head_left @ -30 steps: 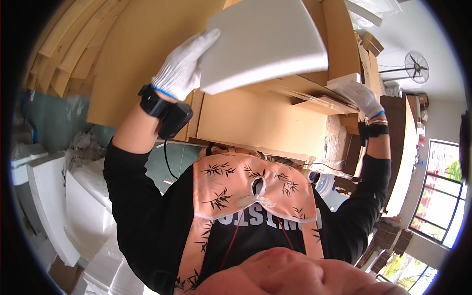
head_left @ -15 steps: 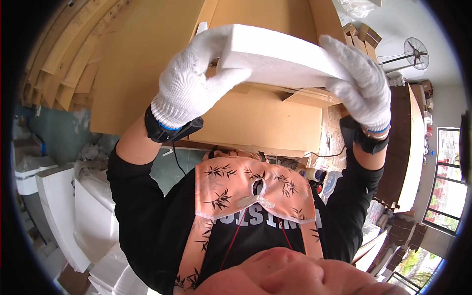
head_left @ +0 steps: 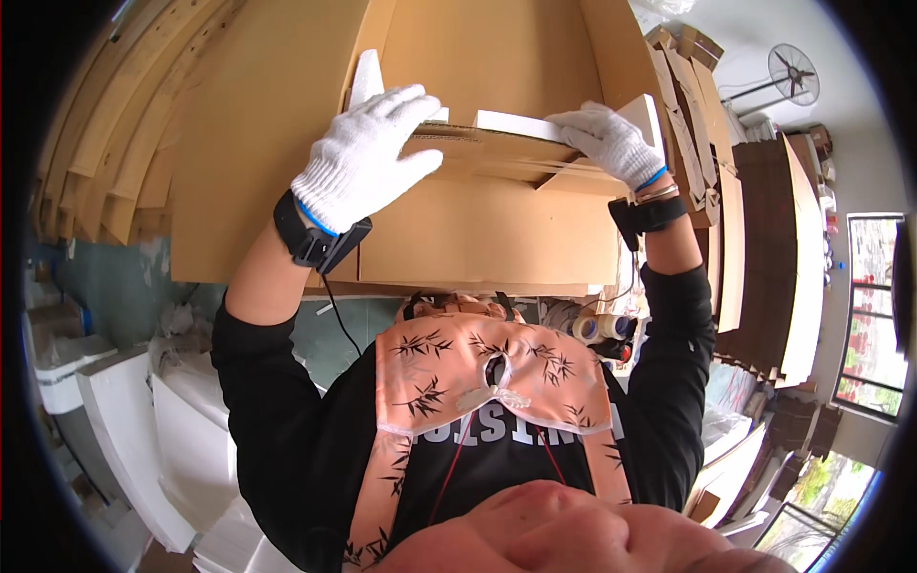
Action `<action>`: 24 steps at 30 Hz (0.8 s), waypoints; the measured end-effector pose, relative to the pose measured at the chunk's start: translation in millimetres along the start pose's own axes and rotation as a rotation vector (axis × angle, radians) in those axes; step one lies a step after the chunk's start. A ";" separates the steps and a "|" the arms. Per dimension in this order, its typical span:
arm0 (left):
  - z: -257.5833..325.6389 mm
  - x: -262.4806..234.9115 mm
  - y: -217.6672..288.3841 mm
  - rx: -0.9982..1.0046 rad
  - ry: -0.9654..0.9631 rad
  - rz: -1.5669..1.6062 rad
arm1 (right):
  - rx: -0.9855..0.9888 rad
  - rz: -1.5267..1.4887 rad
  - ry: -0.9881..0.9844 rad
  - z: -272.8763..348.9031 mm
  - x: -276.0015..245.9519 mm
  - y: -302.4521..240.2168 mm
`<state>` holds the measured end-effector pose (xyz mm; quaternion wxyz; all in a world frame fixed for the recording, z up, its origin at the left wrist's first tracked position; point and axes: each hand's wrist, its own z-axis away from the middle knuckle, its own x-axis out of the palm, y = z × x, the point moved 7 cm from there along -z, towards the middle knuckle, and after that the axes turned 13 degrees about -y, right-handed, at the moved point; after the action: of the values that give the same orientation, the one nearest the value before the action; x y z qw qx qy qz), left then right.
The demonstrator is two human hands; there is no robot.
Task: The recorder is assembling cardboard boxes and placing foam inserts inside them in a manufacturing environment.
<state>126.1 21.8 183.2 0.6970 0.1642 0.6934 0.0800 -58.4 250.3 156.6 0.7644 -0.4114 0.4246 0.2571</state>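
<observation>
Resting mostly inside the open cardboard box point(head_left: 478, 220), the white foam slab point(head_left: 535, 124) shows only its top edge and corners above the front flap. Left hand point(head_left: 368, 158) lies spread, fingers extended, over slab corner and flap edge — right hand point(head_left: 611, 143) curls on the slab's far end; seating looks nearly complete.

Both gloves, left point(head_left: 368, 153) and right point(head_left: 611, 141), are white knitted cloth with a nubbly weave and blue cuff trim. The box point(head_left: 478, 220) is matt brown corrugated cardboard, its flap edges raw and fluted, and the slab point(head_left: 535, 124) inside it looks like smooth, matt white foam. The wristbands point(head_left: 315, 239) are black matt plastic.
</observation>
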 end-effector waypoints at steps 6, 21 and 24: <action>13.9 -31.2 35.8 0.158 0.041 0.127 | -0.234 0.543 0.583 31.9 -25.9 -50.7; 69.7 139.4 73.5 -0.081 0.029 0.371 | 1.179 0.178 1.028 443.0 182.3 262.7; 54.5 174.8 75.5 -0.075 0.039 0.071 | 1.579 0.050 0.791 505.1 212.3 305.7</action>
<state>193.4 145.1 43.6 0.6857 0.1612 0.6971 0.1338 43.4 849.3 0.3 0.6168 0.1870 0.7205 -0.2558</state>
